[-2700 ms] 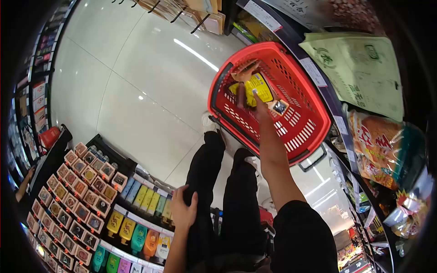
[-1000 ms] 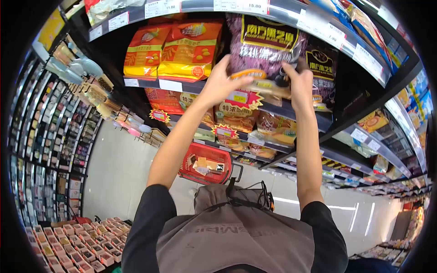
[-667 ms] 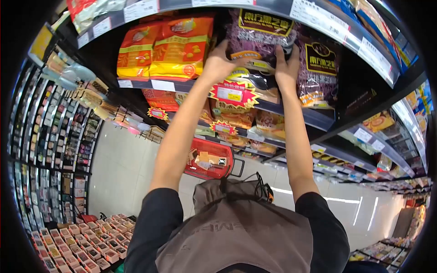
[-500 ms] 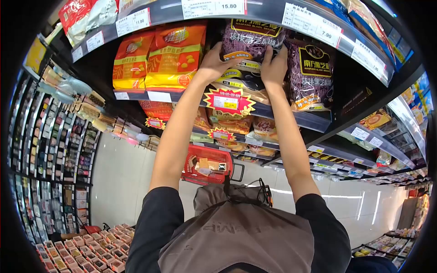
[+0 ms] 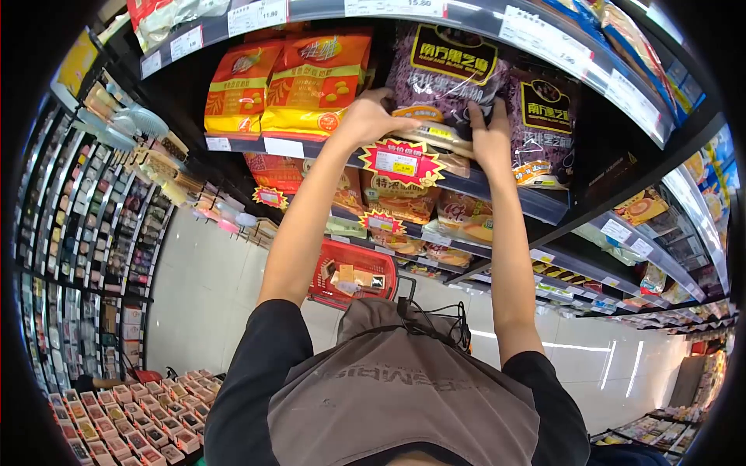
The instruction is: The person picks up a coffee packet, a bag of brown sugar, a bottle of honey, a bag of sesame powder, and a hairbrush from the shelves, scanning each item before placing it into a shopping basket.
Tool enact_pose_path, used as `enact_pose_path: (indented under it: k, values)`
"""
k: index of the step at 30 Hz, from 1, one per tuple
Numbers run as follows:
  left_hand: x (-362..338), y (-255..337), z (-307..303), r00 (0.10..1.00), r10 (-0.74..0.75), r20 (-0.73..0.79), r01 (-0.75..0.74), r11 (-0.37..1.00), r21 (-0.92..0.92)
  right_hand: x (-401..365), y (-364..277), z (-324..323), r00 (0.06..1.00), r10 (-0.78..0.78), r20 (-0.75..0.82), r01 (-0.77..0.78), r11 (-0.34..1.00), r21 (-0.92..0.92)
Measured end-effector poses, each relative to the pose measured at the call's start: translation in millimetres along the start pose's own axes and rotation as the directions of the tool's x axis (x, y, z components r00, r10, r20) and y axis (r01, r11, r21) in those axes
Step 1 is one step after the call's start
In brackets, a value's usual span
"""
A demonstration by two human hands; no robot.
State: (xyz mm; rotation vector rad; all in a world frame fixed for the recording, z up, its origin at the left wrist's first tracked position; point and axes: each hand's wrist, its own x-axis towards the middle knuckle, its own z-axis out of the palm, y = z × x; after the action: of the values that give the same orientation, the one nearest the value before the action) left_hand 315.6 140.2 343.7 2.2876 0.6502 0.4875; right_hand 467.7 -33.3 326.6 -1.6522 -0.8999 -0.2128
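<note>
Both my hands are at a purple bag of black sesame paste [image 5: 447, 74] on the shelf. My left hand [image 5: 373, 120] grips its lower left corner, thumb stretched along the bottom edge. At the lower right side, my right hand [image 5: 491, 138] presses with its fingers spread over the front. Under the bag, the edges of other packets [image 5: 435, 136] show between my hands. A second purple bag [image 5: 544, 128] stands upright just right of my right hand. Orange-and-yellow bags [image 5: 317, 85] stand left of my left hand.
The shelf edge carries a red-and-yellow price tag [image 5: 402, 163] below my hands. Overhead runs another shelf edge with price labels [image 5: 548, 35]. A red shopping basket [image 5: 353, 272] holding several items is below. Hairbrushes [image 5: 144, 120] hang at the left.
The purple bag now shows more of its front and covers more of the packets beneath it. Both hands have shifted slightly right and down in view, still on the bag.
</note>
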Motion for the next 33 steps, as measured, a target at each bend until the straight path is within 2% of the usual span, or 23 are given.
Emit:
enact_pose_path:
  k: [2,3,5,6,8,9,10,11,12,14,15,16,19,21,24,26,28,30,31,32,33]
  values:
    - [1,-16,7,0.992,0.097,-0.085,-0.092,0.994,0.062,-7,3,0,0.999,0.031,0.022,-0.032,0.999,0.034]
    - [-7,-6,1,0.993,0.095,-0.069,-0.091,0.994,0.057,-10,1,-1,0.999,-0.040,0.028,0.038,0.998,0.055]
    - [-23,13,-4,0.994,0.079,-0.074,-0.076,0.996,0.048,-18,-8,-9,0.996,0.023,0.087,-0.021,1.000,-0.016]
    - [-29,22,-11,0.998,0.066,0.003,-0.066,0.998,0.011,-23,-13,-12,0.990,0.055,0.131,-0.051,0.998,-0.035]
    - [-25,0,-4,0.998,0.046,0.050,-0.042,0.996,-0.076,-40,-6,-13,0.986,-0.147,0.083,0.159,0.974,-0.160]
    - [-27,0,-1,0.998,0.049,0.045,-0.046,0.996,-0.074,-51,-18,-20,0.981,-0.141,0.136,0.166,0.968,-0.189]
    - [-32,-2,3,0.995,0.076,-0.071,-0.086,0.986,-0.145,-60,-19,-21,0.973,-0.153,0.173,0.193,0.950,-0.244]
    - [-37,-3,6,0.979,0.084,-0.185,-0.124,0.969,-0.212,-64,-18,-22,0.966,-0.122,0.227,0.203,0.903,-0.379]
    - [-40,-5,9,0.981,0.064,-0.182,-0.103,0.971,-0.215,-69,-16,-21,0.956,-0.077,0.283,0.216,0.837,-0.502]
    - [-45,-12,13,0.984,0.028,-0.175,-0.069,0.970,-0.233,-72,1,-14,0.954,-0.233,0.190,0.298,0.812,-0.502]
    - [-46,-18,17,0.973,0.067,-0.220,-0.116,0.970,-0.215,-73,10,-9,0.939,-0.321,0.124,0.337,0.782,-0.524]
    - [-47,-24,20,0.977,0.055,-0.206,-0.099,0.972,-0.212,-74,17,-5,0.912,-0.401,0.088,0.377,0.733,-0.567]
    - [-47,-18,20,0.972,-0.020,-0.235,-0.043,0.965,-0.259,-71,24,2,0.879,-0.475,0.046,0.396,0.671,-0.627]
    - [-45,-12,13,0.997,0.011,-0.077,-0.025,0.981,-0.193,-72,25,3,0.883,-0.467,0.042,0.389,0.680,-0.622]
    - [-34,-16,14,0.991,0.086,-0.106,-0.097,0.990,-0.099,-71,25,6,0.884,-0.467,0.041,0.377,0.657,-0.653]
    - [-34,-17,14,0.992,0.073,-0.102,-0.083,0.993,-0.089,-71,24,6,0.873,-0.487,0.041,0.382,0.629,-0.677]
    - [-36,-15,16,0.981,0.108,-0.164,-0.126,0.987,-0.100,-75,22,7,0.891,-0.453,0.044,0.360,0.642,-0.677]
    - [-36,-17,17,0.981,0.122,-0.152,-0.140,0.983,-0.117,-73,18,2,0.905,-0.419,0.070,0.374,0.707,-0.601]
    - [-35,-19,16,0.983,0.120,-0.140,-0.138,0.982,-0.131,-74,13,-2,0.931,-0.350,0.104,0.344,0.749,-0.566]
    - [-32,-20,15,0.985,0.116,-0.125,-0.134,0.980,-0.144,-73,11,-4,0.919,-0.383,0.097,0.373,0.760,-0.532]
    - [-26,-23,16,0.986,0.131,-0.100,-0.150,0.965,-0.214,-70,6,-5,0.937,-0.329,0.120,0.340,0.772,-0.537]
